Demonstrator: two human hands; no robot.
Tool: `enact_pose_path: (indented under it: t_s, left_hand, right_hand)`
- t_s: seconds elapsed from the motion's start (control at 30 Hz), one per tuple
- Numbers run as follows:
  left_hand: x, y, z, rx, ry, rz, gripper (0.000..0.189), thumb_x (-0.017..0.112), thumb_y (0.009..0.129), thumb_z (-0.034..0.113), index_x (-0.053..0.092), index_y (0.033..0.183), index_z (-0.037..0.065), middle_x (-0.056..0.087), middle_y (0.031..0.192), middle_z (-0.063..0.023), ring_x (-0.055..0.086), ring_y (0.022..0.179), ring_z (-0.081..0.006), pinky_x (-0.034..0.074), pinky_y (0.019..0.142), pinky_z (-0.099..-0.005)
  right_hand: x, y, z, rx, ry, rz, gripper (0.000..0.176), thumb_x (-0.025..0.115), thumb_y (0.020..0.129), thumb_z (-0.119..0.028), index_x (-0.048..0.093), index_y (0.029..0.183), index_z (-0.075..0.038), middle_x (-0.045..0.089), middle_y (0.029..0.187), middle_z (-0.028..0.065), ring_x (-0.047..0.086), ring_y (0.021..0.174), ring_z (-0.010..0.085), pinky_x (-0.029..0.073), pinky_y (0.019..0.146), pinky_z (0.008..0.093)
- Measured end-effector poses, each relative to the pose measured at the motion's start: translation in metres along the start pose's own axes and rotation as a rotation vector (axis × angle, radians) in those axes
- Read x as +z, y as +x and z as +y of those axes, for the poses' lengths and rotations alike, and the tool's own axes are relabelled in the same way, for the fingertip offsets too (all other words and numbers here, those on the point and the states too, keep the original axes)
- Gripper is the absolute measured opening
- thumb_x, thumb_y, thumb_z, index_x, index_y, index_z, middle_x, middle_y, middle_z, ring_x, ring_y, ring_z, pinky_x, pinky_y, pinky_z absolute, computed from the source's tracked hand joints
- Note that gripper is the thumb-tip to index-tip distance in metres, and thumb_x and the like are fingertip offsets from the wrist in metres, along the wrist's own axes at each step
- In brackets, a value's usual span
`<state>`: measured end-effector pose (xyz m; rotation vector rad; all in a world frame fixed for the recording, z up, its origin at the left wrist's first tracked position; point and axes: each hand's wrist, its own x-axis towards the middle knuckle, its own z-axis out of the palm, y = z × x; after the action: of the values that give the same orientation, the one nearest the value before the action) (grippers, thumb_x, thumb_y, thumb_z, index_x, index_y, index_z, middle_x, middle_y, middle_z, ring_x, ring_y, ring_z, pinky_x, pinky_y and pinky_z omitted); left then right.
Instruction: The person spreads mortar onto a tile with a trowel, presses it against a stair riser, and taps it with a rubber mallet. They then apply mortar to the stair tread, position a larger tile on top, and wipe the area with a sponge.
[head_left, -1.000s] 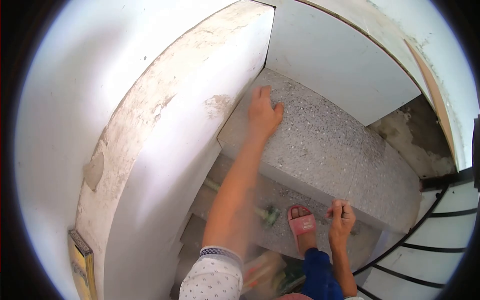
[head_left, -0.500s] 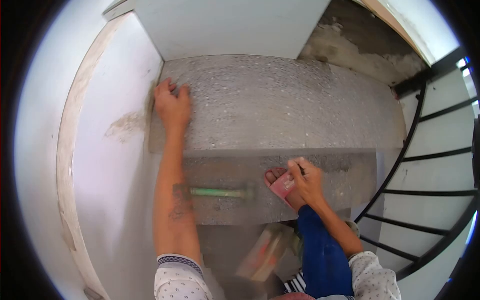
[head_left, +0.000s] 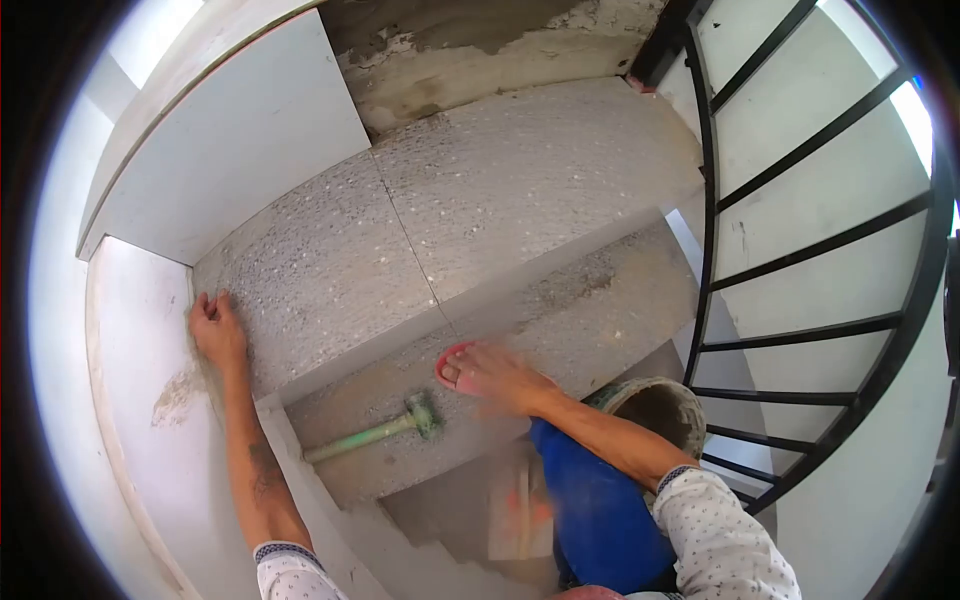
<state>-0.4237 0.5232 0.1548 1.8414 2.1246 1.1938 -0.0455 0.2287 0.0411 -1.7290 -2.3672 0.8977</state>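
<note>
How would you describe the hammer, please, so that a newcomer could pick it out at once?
From the black railing, look left to the lower step, just below the speckled step. The hammer lies there, left of the red sandal. Its long, straight, green grip sets it apart from the round bucket near the railing.

There are two hands [head_left: 219, 335]; two sleeves [head_left: 725, 535]; one hammer [head_left: 421, 414]; one bucket [head_left: 685, 408]; one sandal [head_left: 452, 352]; one railing [head_left: 905, 350]; one panel [head_left: 232, 138].
</note>
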Motion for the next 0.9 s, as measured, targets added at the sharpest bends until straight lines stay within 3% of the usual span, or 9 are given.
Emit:
enact_pose_path:
  t_s: [0.13,0.27,0.37,0.5,0.57,0.6,0.67,0.77,0.9]
  left_hand:
    - [-0.007,-0.004,0.012,0.014,0.098,-0.004,0.048,0.069,0.085,0.027,0.059,0.119,-0.005,0.063,0.106,-0.0182,0.063,0.096,-0.0265,0.049,0.088,-0.0363]
    - [-0.006,-0.006,0.017,-0.013,0.031,0.017,0.049,0.069,0.086,0.028,0.059,0.119,-0.006,0.062,0.108,-0.0176,0.062,0.097,-0.0272,0.048,0.089,-0.0371]
    - [-0.01,-0.01,0.029,0.002,0.066,0.01,0.049,0.068,0.086,0.029,0.059,0.119,-0.006,0.061,0.108,-0.0173,0.061,0.098,-0.0277,0.047,0.09,-0.0369]
    - [-0.009,-0.013,0.029,0.048,0.086,0.014,0.047,0.067,0.087,0.029,0.059,0.119,-0.005,0.059,0.11,-0.0177,0.06,0.099,-0.0286,0.046,0.09,-0.0375]
    - [-0.009,-0.015,0.029,0.069,0.117,0.005,0.046,0.066,0.088,0.028,0.058,0.12,-0.005,0.058,0.111,-0.0179,0.06,0.099,-0.029,0.046,0.09,-0.0383]
    - [-0.009,-0.016,0.029,0.076,0.146,-0.003,0.046,0.065,0.088,0.027,0.058,0.12,-0.005,0.057,0.111,-0.018,0.06,0.099,-0.0293,0.046,0.089,-0.0388]
    - [-0.01,-0.013,0.032,0.087,0.169,0.005,0.045,0.064,0.088,0.026,0.057,0.12,-0.005,0.057,0.112,-0.0182,0.059,0.1,-0.0298,0.046,0.089,-0.0396]
    - [-0.008,-0.018,0.033,0.1,0.16,0.026,0.044,0.063,0.088,0.025,0.056,0.121,-0.005,0.056,0.114,-0.0189,0.059,0.101,-0.0305,0.047,0.089,-0.0407]
    - [-0.005,-0.019,0.031,0.13,0.14,0.043,0.044,0.063,0.089,0.024,0.054,0.121,-0.005,0.056,0.115,-0.0204,0.059,0.104,-0.0316,0.047,0.09,-0.0417]
  right_hand:
    - [-0.037,-0.014,-0.025,-0.075,-0.128,0.021,0.102,0.077,0.073,-0.043,0.019,0.152,-0.016,0.03,0.152,0.0162,0.022,0.142,0.0401,0.021,0.115,0.0517]
    - [-0.109,-0.019,-0.046,0.104,0.012,-0.294,0.104,0.079,0.072,-0.028,0.016,0.154,-0.022,0.006,0.161,0.014,0.007,0.147,0.039,0.022,0.11,0.0629]
    - [-0.116,-0.021,-0.051,0.241,0.063,-0.286,0.108,0.081,0.068,-0.024,0.015,0.154,-0.022,0.003,0.161,0.0147,0.008,0.147,0.0402,0.023,0.108,0.0639]
    - [-0.088,-0.039,-0.035,0.316,0.164,-0.016,0.11,0.082,0.066,-0.024,0.016,0.154,-0.017,0.004,0.159,0.019,0.009,0.146,0.0427,0.024,0.107,0.0647]
    - [-0.07,-0.044,-0.02,0.125,0.086,0.334,0.109,0.082,0.066,-0.024,0.016,0.153,-0.015,0.005,0.159,0.0212,0.009,0.145,0.0447,0.024,0.106,0.0649]
    - [-0.066,-0.042,-0.013,-0.089,-0.045,0.583,0.109,0.081,0.066,-0.024,0.016,0.153,-0.014,0.005,0.158,0.0222,0.01,0.145,0.046,0.024,0.106,0.0648]
    - [-0.061,-0.042,-0.009,-0.224,-0.156,0.784,0.108,0.081,0.067,-0.024,0.016,0.153,-0.013,0.006,0.158,0.0232,0.009,0.144,0.0483,0.023,0.105,0.0649]
    - [-0.043,-0.059,-0.01,-0.038,-0.167,0.644,0.108,0.081,0.066,-0.024,0.018,0.152,-0.012,0.009,0.157,0.0233,0.008,0.143,0.0503,0.022,0.104,0.0657]
    - [-0.03,-0.067,0.002,0.018,-0.308,0.593,0.106,0.082,0.064,-0.025,0.022,0.15,-0.014,0.013,0.156,0.0226,0.008,0.143,0.0502,0.021,0.103,0.0666]
